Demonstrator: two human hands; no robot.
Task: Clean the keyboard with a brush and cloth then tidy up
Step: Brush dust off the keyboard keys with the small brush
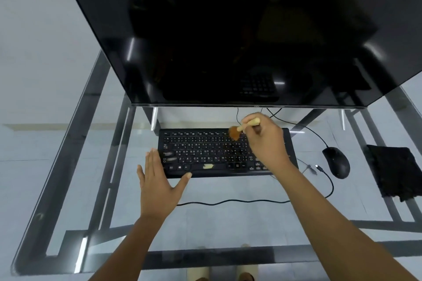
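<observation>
A black keyboard (205, 153) lies on the glass table (228, 223) below the monitor. My right hand (265, 141) grips a small brush (237, 131) by its pale wooden handle, with the brown bristles on the upper right rows of keys. Flat and with fingers spread, my left hand (157, 180) rests on the table at the keyboard's front left corner, its thumb touching the front edge. A pale smudge marks the space bar. A black cloth (395, 171) lies crumpled at the right edge of the table.
A large dark monitor (228, 29) overhangs the back of the table. A black mouse (336, 162) sits right of the keyboard, with cables (228, 202) trailing across the glass in front. The metal frame shows through the table top.
</observation>
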